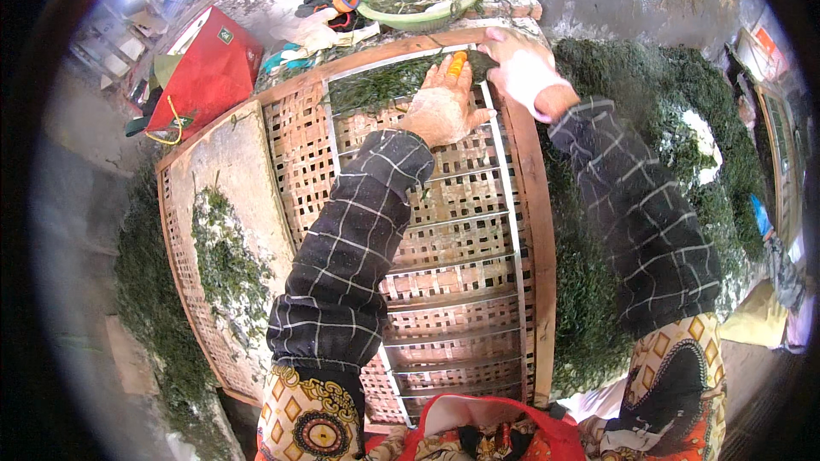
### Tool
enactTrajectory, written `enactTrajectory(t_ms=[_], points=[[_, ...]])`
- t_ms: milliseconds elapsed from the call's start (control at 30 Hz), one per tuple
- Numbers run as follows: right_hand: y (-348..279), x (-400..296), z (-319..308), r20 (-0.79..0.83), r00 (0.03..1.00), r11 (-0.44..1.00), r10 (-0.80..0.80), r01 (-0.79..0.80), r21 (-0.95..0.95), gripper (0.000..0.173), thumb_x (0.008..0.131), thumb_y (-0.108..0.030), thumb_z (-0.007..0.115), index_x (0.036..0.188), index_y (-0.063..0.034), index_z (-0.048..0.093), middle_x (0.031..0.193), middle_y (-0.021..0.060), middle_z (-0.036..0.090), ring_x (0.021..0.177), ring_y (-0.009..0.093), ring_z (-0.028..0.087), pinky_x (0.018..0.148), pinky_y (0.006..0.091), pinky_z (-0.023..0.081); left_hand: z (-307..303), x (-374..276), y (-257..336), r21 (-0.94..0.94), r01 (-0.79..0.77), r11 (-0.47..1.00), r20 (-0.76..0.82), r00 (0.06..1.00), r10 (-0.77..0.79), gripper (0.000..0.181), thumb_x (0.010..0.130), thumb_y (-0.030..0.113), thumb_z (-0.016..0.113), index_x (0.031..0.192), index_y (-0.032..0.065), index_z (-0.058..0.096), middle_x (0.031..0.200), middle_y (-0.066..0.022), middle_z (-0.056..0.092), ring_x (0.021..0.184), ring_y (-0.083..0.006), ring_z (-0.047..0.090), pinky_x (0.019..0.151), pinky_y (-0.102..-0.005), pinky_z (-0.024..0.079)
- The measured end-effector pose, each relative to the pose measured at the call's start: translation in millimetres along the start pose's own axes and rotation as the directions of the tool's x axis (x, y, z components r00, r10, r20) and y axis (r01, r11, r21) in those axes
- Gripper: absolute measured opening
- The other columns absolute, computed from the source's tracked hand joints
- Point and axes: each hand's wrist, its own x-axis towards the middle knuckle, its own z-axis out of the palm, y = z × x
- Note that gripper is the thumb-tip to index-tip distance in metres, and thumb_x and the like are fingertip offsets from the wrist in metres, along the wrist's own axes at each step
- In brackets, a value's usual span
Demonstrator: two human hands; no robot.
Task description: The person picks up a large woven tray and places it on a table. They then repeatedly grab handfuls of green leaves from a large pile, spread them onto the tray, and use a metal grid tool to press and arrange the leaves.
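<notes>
A woven bamboo tray (pixel 448 205) with a wooden frame lies before me, bearing a white slatted rack (pixel 503 160). Dark green seaweed-like strands (pixel 371 86) fill the rack's far compartment. My left hand (pixel 445 102) lies palm down with its fingertips on the strands' right part; orange tape wraps one finger. At the tray's far right corner, my right hand (pixel 519 67) has its fingers bent around the strands' end and the rack's corner; its grip is partly hidden. A pale board (pixel 250 160) with loose green strands sits on the tray's left side.
A green plastic basket (pixel 419 19) of plant scraps stands beyond the tray, with gloves (pixel 317 32) beside it. A red bag (pixel 214 73) is at the far left. Heaps of green strands (pixel 589 269) flank the tray on both sides.
</notes>
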Motion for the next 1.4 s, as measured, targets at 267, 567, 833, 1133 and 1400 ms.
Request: enactTrajectory(t_ms=[267, 567, 833, 1133, 1400], points=[[-27.2, 60.7, -25.9, 0.446, 0.895, 0.680, -0.021, -0.314, 0.663, 0.037, 0.076, -0.006, 0.064, 0.113, -0.0047, 0.063, 0.100, 0.0164, 0.067, 0.085, 0.021, 0.066, 0.066, 0.0324, 0.052, -37.1, 7.1, 15.7, -0.146, 0.146, 0.979, 0.361, 0.929, -0.085, 0.087, 0.084, 0.067, 0.046, 0.120, -0.0115, 0.048, 0.101, -0.0291, 0.063, 0.101, -0.0389, 0.060, 0.090, -0.0458, 0.046], [-17.1, 25.2, 35.7, 0.057, 0.985, 0.920, 0.161, -0.171, 0.352, 0.036, 0.084, -0.038, 0.064, 0.109, -0.0118, 0.065, 0.115, 0.0077, 0.063, 0.101, 0.027, 0.063, 0.084, 0.0381, 0.051, -58.4, -7.3, 1.0, -0.417, 0.049, 0.908, 0.119, 0.993, 0.001, 0.047, 0.088, 0.045, 0.058, 0.100, -0.0007, 0.065, 0.089, -0.0184, 0.067, 0.082, -0.0347, 0.065, 0.075, -0.0405, 0.051], [-29.5, 41.0, 3.0, 0.521, 0.812, 0.786, 0.265, -0.494, 0.371, 0.029, 0.087, -0.027, 0.057, 0.108, -0.0080, 0.063, 0.117, 0.0116, 0.060, 0.102, 0.026, 0.061, 0.091, 0.0382, 0.047, -49.0, -22.8, -34.8, -0.292, 0.085, 0.953, 0.163, 0.986, -0.038, 0.048, 0.090, 0.026, 0.058, 0.130, 0.0024, 0.052, 0.135, -0.0209, 0.048, 0.127, -0.0323, 0.043, 0.108, -0.0393, 0.032], [-66.7, 32.7, 8.5, 0.340, 0.916, 0.975, -0.215, 0.223, 0.014, 0.068, 0.088, -0.025, 0.054, 0.148, -0.0138, 0.022, 0.153, 0.0105, 0.024, 0.142, 0.028, 0.019, 0.117, 0.0399, 0.014, -80.9, -108.8, -98.4, -0.445, 0.496, 0.745, 0.147, 0.862, -0.486, 0.083, 0.071, 0.010, 0.060, 0.145, -0.0005, 0.024, 0.148, -0.0269, 0.025, 0.141, -0.0317, 0.020, 0.114, -0.0335, 0.018], [-103.8, 34.4, 27.7, 0.005, 0.850, 0.848, -0.527, 0.526, -0.063, 0.051, 0.083, -0.028, 0.065, 0.129, -0.0158, 0.049, 0.126, 0.0112, 0.054, 0.119, 0.029, 0.050, 0.099, 0.0399, 0.041, -51.8, -113.4, -75.4, -0.089, 0.248, 0.965, -0.215, 0.941, -0.262, 0.077, 0.072, 0.002, 0.067, 0.141, 0.0066, 0.034, 0.143, -0.0200, 0.036, 0.133, -0.0378, 0.032, 0.112, -0.0419, 0.024]])
